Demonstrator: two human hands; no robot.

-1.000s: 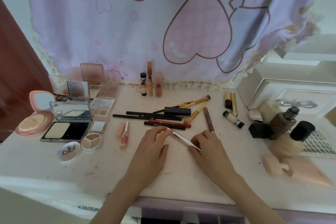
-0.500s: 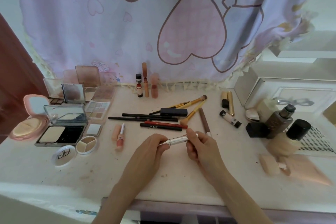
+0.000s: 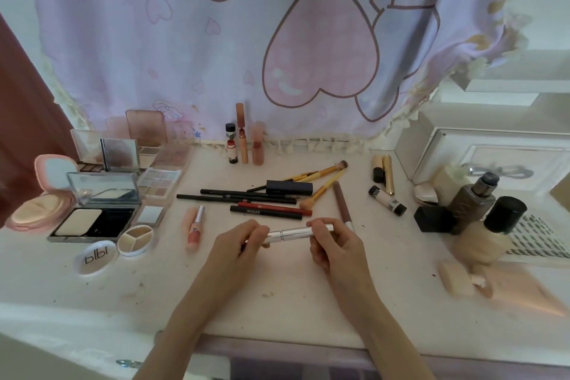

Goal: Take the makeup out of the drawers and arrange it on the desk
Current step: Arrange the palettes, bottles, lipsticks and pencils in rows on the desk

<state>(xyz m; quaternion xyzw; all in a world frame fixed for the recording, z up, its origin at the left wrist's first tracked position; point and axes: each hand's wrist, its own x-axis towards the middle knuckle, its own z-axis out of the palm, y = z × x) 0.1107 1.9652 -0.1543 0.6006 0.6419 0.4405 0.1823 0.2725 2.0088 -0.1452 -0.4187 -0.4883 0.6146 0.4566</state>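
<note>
Silver tube (image 3: 297,232): held level above the desk, centre of the frame, just below the pencil pile; a seam shows near its middle.
Left hand (image 3: 239,245): fingers curled round the tube's left end, thumb and fingertips pinching it.
Right hand (image 3: 334,245): fingers curled round the tube's right end, whose tip pokes out past the knuckles.
Desk (image 3: 293,302): white, scuffed, filling the lower half of the frame.
Pencils (image 3: 265,212): black and red ones lying side by side, just above the hands.
Dark case (image 3: 289,187): lies across the pencils' upper edge.
Brushes (image 3: 320,177): yellow-handled, fanned out, right of the case.
Brown pencil (image 3: 341,203): angled, its lower end beside the right hand.
Pink gloss (image 3: 194,228): lies left of the left hand.
Standing tubes (image 3: 243,142): three upright at the back, against the curtain (image 3: 216,55).
Palettes (image 3: 129,163): open, clustered at centre left.
Black compact (image 3: 92,220): open, lid up, at the left.
Pink compact (image 3: 40,203): open, far left edge.
Round pots (image 3: 135,239): two, at lower left of the palettes.
Bottles (image 3: 481,207): grouped at the right, beside a black cube (image 3: 433,219).
Sponge (image 3: 456,282): lower right, blurred.
</note>
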